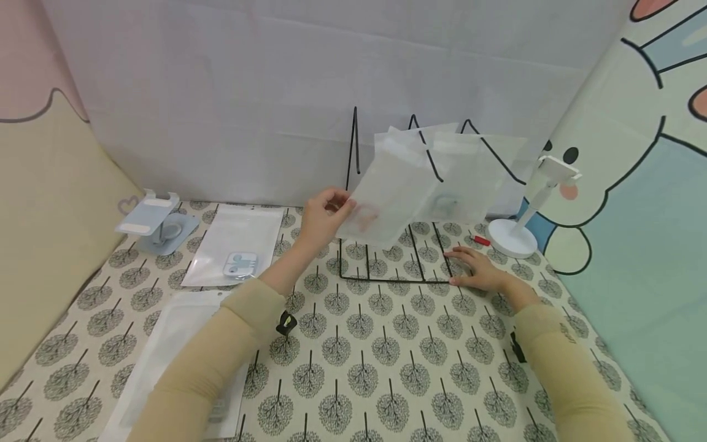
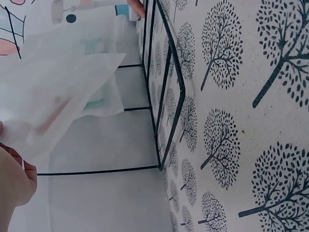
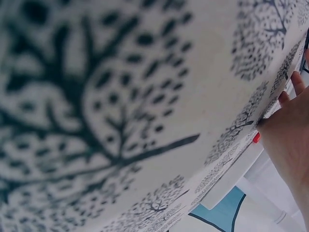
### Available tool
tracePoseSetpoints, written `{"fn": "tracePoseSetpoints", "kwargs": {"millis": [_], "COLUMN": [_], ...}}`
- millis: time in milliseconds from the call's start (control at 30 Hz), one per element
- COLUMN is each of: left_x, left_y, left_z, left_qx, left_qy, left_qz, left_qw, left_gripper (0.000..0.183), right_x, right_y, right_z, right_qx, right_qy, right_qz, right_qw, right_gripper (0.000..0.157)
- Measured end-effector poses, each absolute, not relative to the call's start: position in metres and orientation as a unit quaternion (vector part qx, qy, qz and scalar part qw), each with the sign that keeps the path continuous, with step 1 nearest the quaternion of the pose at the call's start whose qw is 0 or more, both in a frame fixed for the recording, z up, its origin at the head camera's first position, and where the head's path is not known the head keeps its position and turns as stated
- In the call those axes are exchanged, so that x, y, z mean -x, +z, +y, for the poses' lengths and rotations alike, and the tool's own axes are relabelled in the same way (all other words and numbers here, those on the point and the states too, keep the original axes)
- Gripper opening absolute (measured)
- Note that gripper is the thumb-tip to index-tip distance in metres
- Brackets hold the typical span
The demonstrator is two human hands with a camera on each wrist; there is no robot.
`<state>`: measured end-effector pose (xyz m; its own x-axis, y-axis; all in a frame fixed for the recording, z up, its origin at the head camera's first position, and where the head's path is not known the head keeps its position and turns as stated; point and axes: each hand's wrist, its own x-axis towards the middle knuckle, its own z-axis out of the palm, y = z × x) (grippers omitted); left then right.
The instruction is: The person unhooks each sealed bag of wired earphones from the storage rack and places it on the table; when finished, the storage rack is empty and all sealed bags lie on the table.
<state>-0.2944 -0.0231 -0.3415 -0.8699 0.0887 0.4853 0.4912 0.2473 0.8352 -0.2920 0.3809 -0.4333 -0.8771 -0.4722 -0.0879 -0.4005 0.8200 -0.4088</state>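
My left hand [image 1: 321, 220] pinches the lower left edge of a frosted plastic bag [image 1: 394, 184], which hangs tilted at a black wire display rack [image 1: 381, 280]. Something pinkish shows faintly through the bag. Behind and to its right, another frosted bag [image 1: 475, 178] hangs at the rack, with a small greenish item inside. In the left wrist view, the left hand [image 2: 18, 176] is at the bag's edge, fingers partly cut off. My right hand [image 1: 477, 270] rests on the table, its fingers touching the right front corner of the rack's base.
A red item [image 1: 480, 240] lies by a white phone stand [image 1: 512, 238] at the right. Toward the left are a blue folding stand [image 1: 160, 224], a bag with boxed earphones [image 1: 241, 265] and another white bag [image 1: 182, 319]. A white cloth [image 1: 248, 92] hangs behind.
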Motion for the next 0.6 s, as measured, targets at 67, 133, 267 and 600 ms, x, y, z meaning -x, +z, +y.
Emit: {"fn": "tracePoseSetpoints", "kwargs": {"millis": [67, 133, 267, 600], "left_x": [0.292, 0.289, 0.285, 0.280], "left_y": [-0.339, -0.337, -0.330, -0.325], "left_z": [-0.025, -0.027, -0.031, -0.038], "left_qx": [0.192, 0.199, 0.220, 0.286], "left_qy": [-0.579, -0.575, -0.565, -0.545], "left_qz": [-0.773, -0.773, -0.773, -0.751], "left_qw": [0.176, 0.177, 0.186, 0.237], "left_gripper": [0.021, 0.020, 0.021, 0.008], "right_x": [0.291, 0.290, 0.288, 0.290], "right_y": [-0.433, -0.431, -0.429, -0.432], "right_z": [0.381, 0.381, 0.380, 0.383], "right_qx": [0.233, 0.237, 0.245, 0.251], "right_qy": [-0.195, -0.197, -0.197, -0.196], "right_qz": [0.948, 0.947, 0.946, 0.945], "right_qw": [0.091, 0.089, 0.084, 0.073], "right_gripper": [0.071, 0.070, 0.069, 0.068]}}
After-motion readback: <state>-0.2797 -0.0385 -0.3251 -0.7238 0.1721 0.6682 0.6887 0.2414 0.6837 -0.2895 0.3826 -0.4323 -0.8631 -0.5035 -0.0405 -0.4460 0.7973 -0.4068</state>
